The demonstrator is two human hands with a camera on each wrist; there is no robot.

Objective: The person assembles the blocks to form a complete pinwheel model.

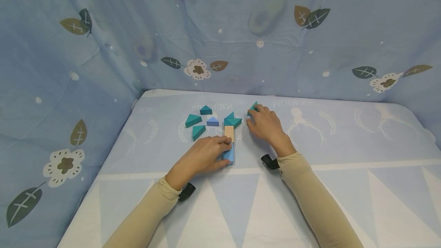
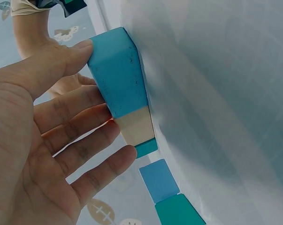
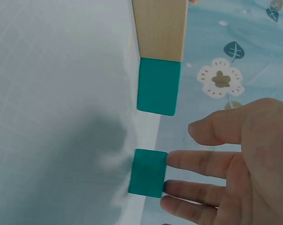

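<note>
My left hand (image 1: 204,154) rests at the left of a light blue block (image 1: 229,155). In the left wrist view its thumb touches the near end of that block and straight fingers lie along the side. A plain wooden block (image 1: 229,132) continues the row, and small green triangular blocks (image 1: 235,122) sit at its far end. Further right, my right hand (image 1: 267,125) reaches to a separate green triangular block (image 3: 148,173). Straight fingertips touch that block's side in the right wrist view, while the thumb stands apart from it.
Left of the row lie several loose triangular blocks: green ones (image 1: 193,120) and a smaller blue one (image 1: 213,121). A patterned cloth (image 1: 237,202) covers the table. Blue printed curtains (image 1: 220,30) hang behind and at the left. Black devices (image 1: 270,162) are strapped at both wrists.
</note>
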